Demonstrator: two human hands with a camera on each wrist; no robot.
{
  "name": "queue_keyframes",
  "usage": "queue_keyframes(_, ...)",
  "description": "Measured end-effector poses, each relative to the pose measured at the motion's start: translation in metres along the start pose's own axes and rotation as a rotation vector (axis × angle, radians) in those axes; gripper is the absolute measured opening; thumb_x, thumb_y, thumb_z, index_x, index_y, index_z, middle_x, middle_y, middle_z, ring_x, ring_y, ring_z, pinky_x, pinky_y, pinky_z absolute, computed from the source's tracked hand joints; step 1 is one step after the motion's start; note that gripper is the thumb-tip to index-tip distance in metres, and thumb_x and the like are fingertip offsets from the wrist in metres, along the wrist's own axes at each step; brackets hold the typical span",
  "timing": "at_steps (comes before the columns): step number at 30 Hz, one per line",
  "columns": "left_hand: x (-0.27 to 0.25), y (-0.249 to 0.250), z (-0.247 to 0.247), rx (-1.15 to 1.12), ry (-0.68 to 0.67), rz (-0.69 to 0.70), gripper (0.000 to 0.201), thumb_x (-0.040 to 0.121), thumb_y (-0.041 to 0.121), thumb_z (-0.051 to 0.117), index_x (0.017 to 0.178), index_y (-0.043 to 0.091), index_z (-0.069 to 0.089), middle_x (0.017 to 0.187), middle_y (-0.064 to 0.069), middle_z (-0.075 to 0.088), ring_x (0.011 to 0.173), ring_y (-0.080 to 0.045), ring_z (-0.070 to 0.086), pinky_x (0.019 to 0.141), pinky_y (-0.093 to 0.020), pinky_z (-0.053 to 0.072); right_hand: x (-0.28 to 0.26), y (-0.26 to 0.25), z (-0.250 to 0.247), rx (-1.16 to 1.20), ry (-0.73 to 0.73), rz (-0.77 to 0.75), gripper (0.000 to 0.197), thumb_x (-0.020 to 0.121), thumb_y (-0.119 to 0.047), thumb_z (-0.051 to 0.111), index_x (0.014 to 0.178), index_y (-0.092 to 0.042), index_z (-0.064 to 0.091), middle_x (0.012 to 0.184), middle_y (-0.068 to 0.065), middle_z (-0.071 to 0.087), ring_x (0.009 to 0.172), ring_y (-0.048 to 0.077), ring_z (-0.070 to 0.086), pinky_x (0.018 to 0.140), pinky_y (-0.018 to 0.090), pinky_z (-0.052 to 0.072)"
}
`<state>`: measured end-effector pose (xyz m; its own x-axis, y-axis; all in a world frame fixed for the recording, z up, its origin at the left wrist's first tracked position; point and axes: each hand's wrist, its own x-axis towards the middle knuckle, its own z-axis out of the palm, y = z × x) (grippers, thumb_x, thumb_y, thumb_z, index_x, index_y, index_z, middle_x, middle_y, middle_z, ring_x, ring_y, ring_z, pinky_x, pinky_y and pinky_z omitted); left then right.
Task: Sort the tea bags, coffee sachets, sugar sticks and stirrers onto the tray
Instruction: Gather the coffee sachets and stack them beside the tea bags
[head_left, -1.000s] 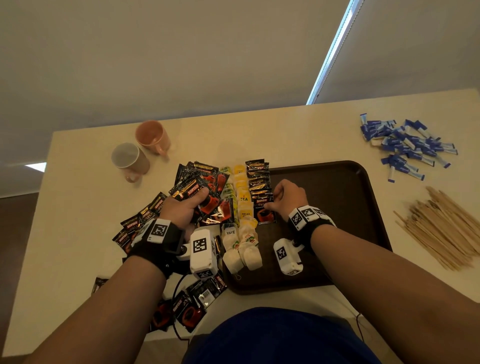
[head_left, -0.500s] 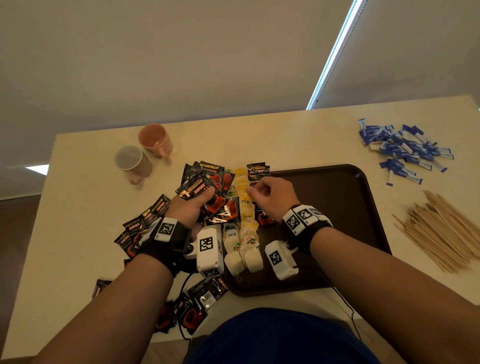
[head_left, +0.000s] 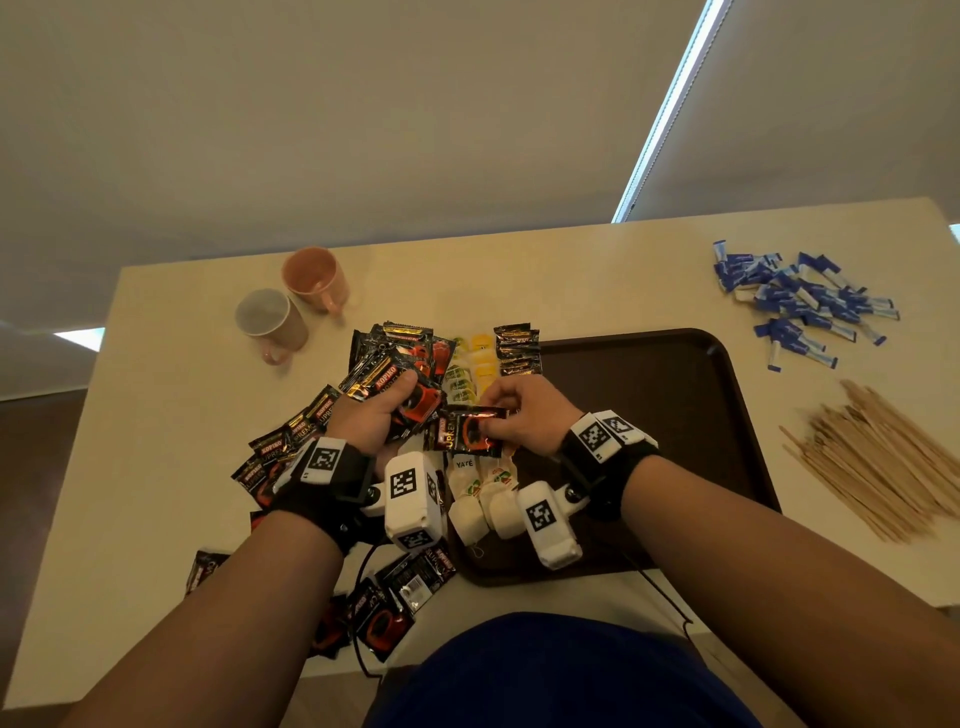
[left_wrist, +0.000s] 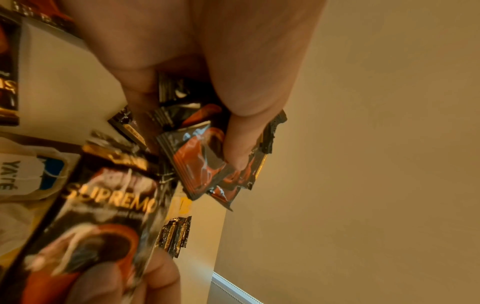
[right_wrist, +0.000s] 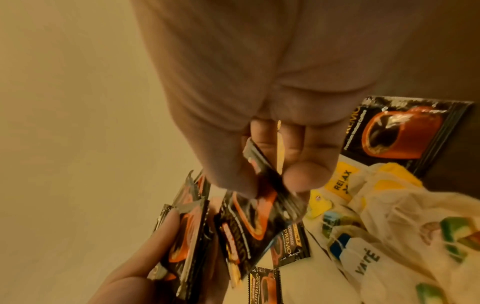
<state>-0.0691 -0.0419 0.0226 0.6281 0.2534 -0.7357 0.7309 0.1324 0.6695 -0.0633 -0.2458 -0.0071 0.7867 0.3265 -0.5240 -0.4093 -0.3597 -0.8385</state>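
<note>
Newly pinched – glossy foil sachet (head_left: 470, 430), R hand (head_left: 524, 415)

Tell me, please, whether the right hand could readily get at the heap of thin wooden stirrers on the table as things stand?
Probably not straight away: the right hand pinches a black and orange coffee sachet. Otherwise the way looks free; the wooden stirrers lie uncovered beside the brown tray.

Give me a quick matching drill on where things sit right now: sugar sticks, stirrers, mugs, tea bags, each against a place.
Things:
1. sugar sticks
2. stirrers
3. mugs
4. tea bags

Places:
A. far left of the table, beyond the sachet pile
B. on the tray's left side
C. far right of the table
D. on the table, right of the tray, nearer the person

Pairs: 1-C, 2-D, 3-A, 4-B
</note>
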Motion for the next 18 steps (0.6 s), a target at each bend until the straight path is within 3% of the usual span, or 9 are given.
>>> queue_keyframes(2,-0.001,0.001,-0.002,-0.024,0.014,0.007,0.058,0.071,0.038,0.086,0.114,0.006,0.066,0.105,-0.015,0.074,0.091,-0.031,0.073,0.076,-0.046,0.061,-0.005,0.003,-0.004,0.025,-0.028,0.032,0.026,0.083,0.003,0.07,0.103,-0.009,0.057,0.09,0.003,0.068,0.079,0.023,0.072,0.059,0.035,0.061)
queue_keyframes(6,-0.001,0.0,-0.003,-0.029,0.019,0.02,0.054,0.074,0.036,0.085,0.117,0.01,0.064,0.109,-0.014,0.073,0.094,-0.03,0.072,0.073,-0.043,0.06,-0.011,0.015,-0.012,0.09,-0.057,0.133,0.049,0.085,0.008,0.064,0.127,-0.014,0.05,0.118,0.01,0.063,0.094,0.03,0.071,0.063,0.037,0.062)
queue_keyframes(8,-0.002,-0.002,-0.003,-0.03,0.021,0.017,0.053,0.074,0.036,0.085,0.115,0.01,0.064,0.109,-0.013,0.072,0.094,-0.03,0.071,0.077,-0.045,0.06,-0.013,0.023,-0.017,0.129,0.015,0.173,0.041,0.089,0.006,0.06,0.124,-0.014,0.052,0.117,0.011,0.062,0.095,0.029,0.07,0.066,0.042,0.062)
queue_keyframes(11,-0.005,-0.005,0.0,0.002,0.025,0.034,0.032,0.079,0.033,0.082,0.097,0.012,0.065,0.105,-0.014,0.072,0.088,-0.027,0.07,0.085,-0.049,0.058,-0.017,0.034,-0.026,0.187,0.196,0.222,0.022,0.094,-0.003,0.058,0.111,-0.017,0.059,0.11,0.011,0.066,0.093,0.026,0.07,0.069,0.045,0.062)
queue_keyframes(13,-0.006,-0.007,0.001,-0.017,0.018,0.033,0.025,0.081,0.028,0.081,0.093,0.014,0.064,0.106,-0.015,0.071,0.086,-0.027,0.07,0.083,-0.05,0.058,-0.018,0.041,-0.033,0.176,0.313,0.215,0.014,0.095,-0.006,0.058,0.099,-0.018,0.062,0.105,0.008,0.069,0.089,0.021,0.069,0.074,0.042,0.061)
queue_keyframes(15,-0.008,-0.008,0.003,-0.04,0.004,0.029,0.025,0.084,0.023,0.078,0.101,0.013,0.064,0.107,-0.014,0.071,0.084,-0.024,0.069,0.07,-0.042,0.059,-0.018,0.049,-0.038,0.069,0.391,0.194,0.013,0.094,-0.008,0.061,0.091,-0.021,0.063,0.099,0.004,0.069,0.085,0.013,0.066,0.081,0.034,0.057)
queue_keyframes(18,-0.009,-0.009,0.004,-0.041,0.002,0.009,0.039,0.083,0.024,0.079,0.115,0.008,0.063,0.108,-0.015,0.071,0.086,-0.024,0.069,0.066,-0.037,0.057,-0.016,0.061,-0.043,-0.073,0.401,0.202,0.012,0.093,-0.012,0.064,0.101,-0.019,0.069,0.099,-0.002,0.068,0.09,0.01,0.063,0.078,0.022,0.049)
